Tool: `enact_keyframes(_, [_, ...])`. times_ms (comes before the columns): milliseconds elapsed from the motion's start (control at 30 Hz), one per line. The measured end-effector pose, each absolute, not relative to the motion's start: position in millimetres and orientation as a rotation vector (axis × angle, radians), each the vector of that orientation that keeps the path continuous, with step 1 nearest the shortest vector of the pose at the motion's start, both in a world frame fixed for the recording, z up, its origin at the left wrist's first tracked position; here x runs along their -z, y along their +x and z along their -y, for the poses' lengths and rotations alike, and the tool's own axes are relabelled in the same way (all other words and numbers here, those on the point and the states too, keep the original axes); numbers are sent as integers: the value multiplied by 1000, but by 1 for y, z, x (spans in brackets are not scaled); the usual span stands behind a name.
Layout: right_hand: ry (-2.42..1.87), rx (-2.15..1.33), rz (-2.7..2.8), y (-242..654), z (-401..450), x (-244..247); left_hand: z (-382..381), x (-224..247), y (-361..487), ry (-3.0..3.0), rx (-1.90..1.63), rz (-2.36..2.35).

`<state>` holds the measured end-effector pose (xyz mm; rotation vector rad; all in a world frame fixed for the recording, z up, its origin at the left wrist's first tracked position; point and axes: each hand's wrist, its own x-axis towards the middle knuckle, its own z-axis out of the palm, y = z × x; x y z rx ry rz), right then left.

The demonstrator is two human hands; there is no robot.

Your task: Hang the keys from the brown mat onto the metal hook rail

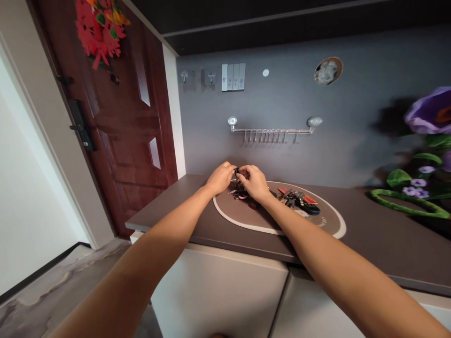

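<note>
1. The landmark is a rounded brown mat with a pale rim [243,226], lying on a dark brown countertop [373,234].
2. Above the mat's far left part, the person's left hand [221,178] has its fingertips pinched on a small black item [236,172], whose exact form is too small to tell.
3. The person's right hand [255,183] meets it from the other side, thumb and fingers closed together on the same black item; the two hands nearly touch.
4. Below the hands, on the mat's left part, lies a dark cluster of keys and small trinkets [241,190], partly hidden by the right hand.
5. On the mat's right part rests a second, larger bunch of metal keys [291,199], with a flat red tag [310,200] and a dark rounded fob [311,208] at its right side.
6. Behind and above the mat, a clear rail with a row of small hooks [272,131] is fixed to a grey wall panel [207,141].
7. Well right of the mat stands a purple artificial flower with green leaves [430,113].
8. Left of the mat, beyond the countertop's end, is a dark red-brown panelled door [130,126].
</note>
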<state>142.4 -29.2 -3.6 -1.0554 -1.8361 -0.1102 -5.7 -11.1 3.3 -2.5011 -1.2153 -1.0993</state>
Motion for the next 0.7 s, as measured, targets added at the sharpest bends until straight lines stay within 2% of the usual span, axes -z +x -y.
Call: enact_keyframes(700, [-1042, 126, 1766, 145, 28, 3, 15, -4, -6, -2426, 1127, 1202])
